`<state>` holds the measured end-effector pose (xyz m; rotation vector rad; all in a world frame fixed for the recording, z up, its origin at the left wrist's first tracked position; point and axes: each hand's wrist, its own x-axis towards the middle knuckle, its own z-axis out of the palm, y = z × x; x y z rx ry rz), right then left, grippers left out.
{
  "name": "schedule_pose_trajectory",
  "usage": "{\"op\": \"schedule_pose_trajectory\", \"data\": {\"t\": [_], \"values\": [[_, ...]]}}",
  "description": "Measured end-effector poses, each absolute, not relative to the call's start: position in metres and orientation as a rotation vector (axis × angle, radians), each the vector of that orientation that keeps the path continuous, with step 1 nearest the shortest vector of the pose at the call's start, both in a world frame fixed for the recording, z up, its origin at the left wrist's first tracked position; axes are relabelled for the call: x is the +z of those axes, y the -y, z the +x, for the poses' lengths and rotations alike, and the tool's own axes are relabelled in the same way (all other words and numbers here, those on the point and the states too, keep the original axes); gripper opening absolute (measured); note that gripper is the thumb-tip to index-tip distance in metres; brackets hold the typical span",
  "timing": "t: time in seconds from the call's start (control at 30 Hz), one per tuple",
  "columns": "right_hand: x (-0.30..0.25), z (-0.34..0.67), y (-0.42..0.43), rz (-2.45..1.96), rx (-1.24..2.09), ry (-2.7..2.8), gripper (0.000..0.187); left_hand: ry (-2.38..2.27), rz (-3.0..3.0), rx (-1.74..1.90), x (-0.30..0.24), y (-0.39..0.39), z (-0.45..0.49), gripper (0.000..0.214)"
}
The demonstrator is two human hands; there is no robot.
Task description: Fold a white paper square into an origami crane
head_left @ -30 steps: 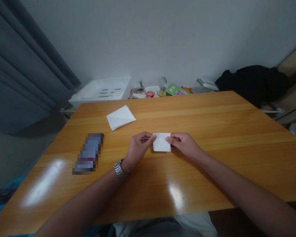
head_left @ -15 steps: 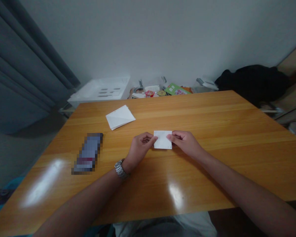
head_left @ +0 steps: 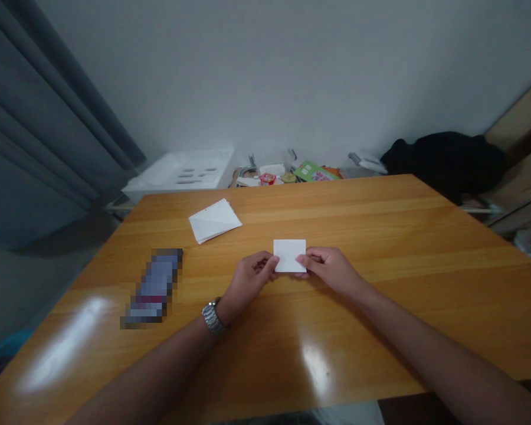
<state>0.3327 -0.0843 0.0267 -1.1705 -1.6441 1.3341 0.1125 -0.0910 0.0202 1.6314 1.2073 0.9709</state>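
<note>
Both the left hand (head_left: 248,282) and right hand (head_left: 331,273) pinch the small white paper (head_left: 289,254) by its lower corners at mid tabletop (head_left: 402,248); keeping its edges flush likely folds crisply.

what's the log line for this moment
left hand: pinches small white paper | right hand: pinches same paper | paper stack: on table

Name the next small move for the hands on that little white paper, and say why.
Probably settle the small white paper flat on the table and press along its near edge: the left hand and the right hand each pinch a lower corner, and its middle is untouched.
</note>
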Motion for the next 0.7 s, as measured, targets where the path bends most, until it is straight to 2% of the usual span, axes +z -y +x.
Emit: {"op": "schedule_pose_trajectory", "data": {"t": [0.37, 0.7], "values": [[0.0244, 0.3325, 0.0825, -1.149, 1.398, 1.565, 0.042, -1.206, 1.518, 0.949, 0.0211, 0.0910, 0.1168, 0.041], [0.0189, 0.3353, 0.0796, -1.164, 1.413, 1.471, 0.041, -1.230, 1.680, 0.894, 0.0164, 0.0885, 0.1127, 0.045]]}}
